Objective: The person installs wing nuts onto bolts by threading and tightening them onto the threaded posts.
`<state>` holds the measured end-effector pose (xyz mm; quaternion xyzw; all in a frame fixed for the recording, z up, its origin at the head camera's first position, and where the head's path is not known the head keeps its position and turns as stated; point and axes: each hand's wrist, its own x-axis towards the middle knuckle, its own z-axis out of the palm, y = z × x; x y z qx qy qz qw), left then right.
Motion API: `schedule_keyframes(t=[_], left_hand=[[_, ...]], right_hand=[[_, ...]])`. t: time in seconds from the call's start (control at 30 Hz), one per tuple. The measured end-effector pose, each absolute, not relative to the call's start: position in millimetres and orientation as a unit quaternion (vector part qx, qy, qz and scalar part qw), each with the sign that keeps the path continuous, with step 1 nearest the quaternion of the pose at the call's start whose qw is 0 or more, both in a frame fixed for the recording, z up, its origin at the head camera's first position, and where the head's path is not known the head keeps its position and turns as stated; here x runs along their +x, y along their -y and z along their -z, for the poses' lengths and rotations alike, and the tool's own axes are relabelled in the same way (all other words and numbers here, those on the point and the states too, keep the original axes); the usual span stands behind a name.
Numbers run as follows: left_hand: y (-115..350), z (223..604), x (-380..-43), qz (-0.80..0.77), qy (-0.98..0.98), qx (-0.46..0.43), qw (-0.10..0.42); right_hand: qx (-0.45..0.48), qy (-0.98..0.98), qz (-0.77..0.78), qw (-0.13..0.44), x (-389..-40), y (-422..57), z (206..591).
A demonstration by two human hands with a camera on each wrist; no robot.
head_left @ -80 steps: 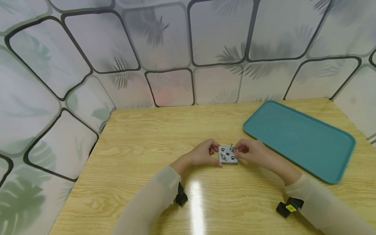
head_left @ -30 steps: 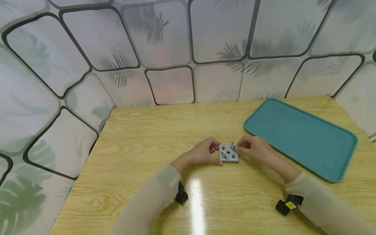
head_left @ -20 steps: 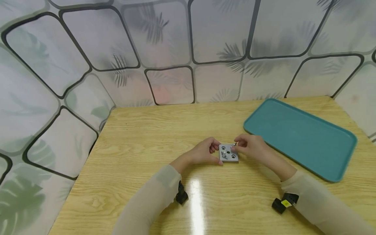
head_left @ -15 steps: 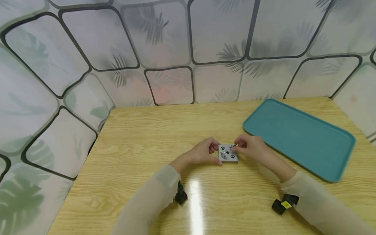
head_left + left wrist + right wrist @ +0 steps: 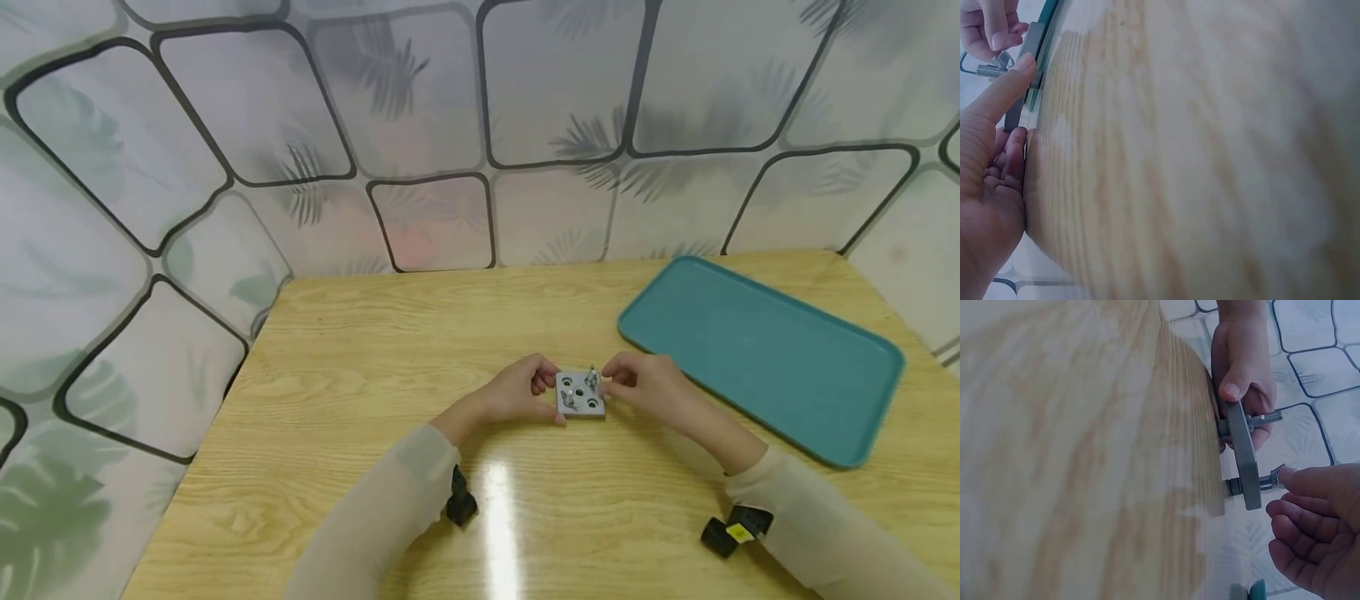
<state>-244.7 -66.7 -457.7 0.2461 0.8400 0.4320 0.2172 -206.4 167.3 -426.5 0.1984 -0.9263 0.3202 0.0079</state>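
Note:
A square grey metal plate with several holes stands slightly off the wooden table, on bolt heads under it. Two threaded bolts rise through it, at the front left and back right. A wing nut sits on the front-left bolt. My left hand grips the plate by its left side, thumb at the front edge. My right hand is at the back-right bolt, thumb and forefinger at the wing nut on it. The thumb partly hides that nut in the right wrist view.
A teal tray lies at the right rear of the wooden table, just beyond the right hand. Behind the table hangs a patterned cloth. Each sleeve carries a black wrist camera.
Half a second ago the right fingers covered the back-right bolt; they have drawn back slightly right, and the bolt shows again. The left hand and plate stay in place.

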Motion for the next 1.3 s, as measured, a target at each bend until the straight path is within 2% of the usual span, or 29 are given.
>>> schedule_keyframes(t=[0.6,0.83,1.1,1.3], left_hand=[[67,462,-241,-0.439,-0.834,0.25,0.222],[69,464,-241,-0.428,-0.842,0.249,0.215],[68,461,-242,-0.428,-0.84,0.252,0.218],[68,457,-242,-0.432,-0.84,0.25,0.216]], right_hand=[[0.196,0.929,-0.315,-0.002,-212,-162,429],[0.175,0.92,-0.346,-0.049,-202,-163,431],[0.158,0.925,-0.346,-0.023,-207,-163,427],[0.154,0.931,-0.332,-0.024,-214,-160,426]])
